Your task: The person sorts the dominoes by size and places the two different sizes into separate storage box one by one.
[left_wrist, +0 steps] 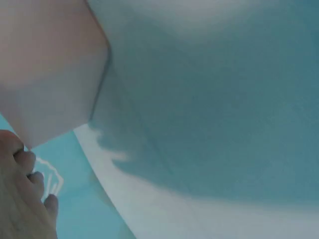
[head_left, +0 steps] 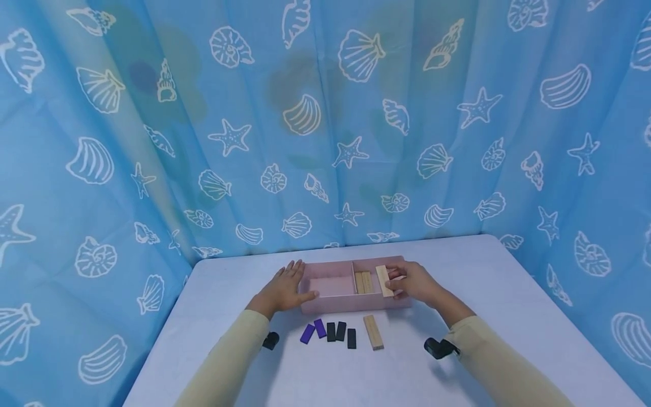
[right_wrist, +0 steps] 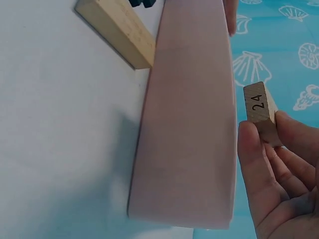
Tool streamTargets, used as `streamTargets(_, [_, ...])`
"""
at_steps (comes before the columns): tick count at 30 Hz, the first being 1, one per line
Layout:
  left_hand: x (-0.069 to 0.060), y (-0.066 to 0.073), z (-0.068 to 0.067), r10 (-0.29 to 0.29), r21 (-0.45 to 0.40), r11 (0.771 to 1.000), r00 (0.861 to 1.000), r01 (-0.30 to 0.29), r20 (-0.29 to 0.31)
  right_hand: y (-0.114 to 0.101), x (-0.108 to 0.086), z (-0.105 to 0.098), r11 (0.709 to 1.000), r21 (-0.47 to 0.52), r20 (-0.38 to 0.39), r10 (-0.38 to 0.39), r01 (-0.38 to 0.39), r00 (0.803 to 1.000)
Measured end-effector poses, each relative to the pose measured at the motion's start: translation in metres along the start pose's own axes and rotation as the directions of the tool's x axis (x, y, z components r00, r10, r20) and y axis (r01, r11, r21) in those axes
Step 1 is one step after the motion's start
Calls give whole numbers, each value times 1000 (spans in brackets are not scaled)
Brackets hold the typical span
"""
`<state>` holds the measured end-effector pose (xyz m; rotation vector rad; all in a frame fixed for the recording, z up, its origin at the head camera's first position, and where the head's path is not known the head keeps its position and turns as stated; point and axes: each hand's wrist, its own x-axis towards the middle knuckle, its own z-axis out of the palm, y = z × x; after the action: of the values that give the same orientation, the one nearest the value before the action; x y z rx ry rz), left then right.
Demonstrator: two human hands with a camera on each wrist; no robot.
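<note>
A pink box (head_left: 333,306) with a divider stands near the back of the table. My left hand (head_left: 286,287) rests at its left end with the fingers straight and the thumb over the front rim. Between thumb and fingers, my right hand (head_left: 414,281) pinches a wooden block (head_left: 384,281) above the box's right compartment. In the right wrist view that wooden block (right_wrist: 256,104) shows the number 24 on its end. Several wooden blocks (head_left: 363,282) lie inside the right compartment; the left compartment shows only its bare floor. One more wooden block (head_left: 373,332) lies on the table before the box.
Left of the loose wooden block, small black blocks (head_left: 351,338) and two purple blocks (head_left: 307,333) lie in a loose row on the white table (head_left: 325,379). A blue shell-patterned curtain (head_left: 325,158) hangs behind the table and along both sides.
</note>
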<state>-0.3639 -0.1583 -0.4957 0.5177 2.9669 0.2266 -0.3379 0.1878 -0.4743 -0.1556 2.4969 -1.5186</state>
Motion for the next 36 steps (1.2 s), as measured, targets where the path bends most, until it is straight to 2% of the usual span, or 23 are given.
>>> streamTargets(5, [1,5,-1,12,35,999,999,-11,-40,0,3,2,1000,8,-26,-6,6,1000])
streamTargets(14, [6,10,7,4,30,1000,996,-2,-88,-5,19,7,999,-6,-42,37,-38,998])
streamTargets(18, [4,9,12,14,45,999,995,-9,-103,-2,26,11,998,-42,-45,42,-43,998])
streamTargets(25, [6,4,17,24,63,998,991,-16,-130,1,33,21,983,-182,-46,8,-17,999])
streamTargets(29, [9,0,20,24,57,998,992,-17,-127,-1,38,26,975,-214,-54,45,-56,998])
streamTargets(31, [10,-1,20,29,53,998,991,-22,-133,-2,41,28,962,-262,-63,69,-83,996])
streamTargets(36, [11,-1,18,33,50,998,988,-25,-151,0,53,29,899,-426,-74,78,-103,994])
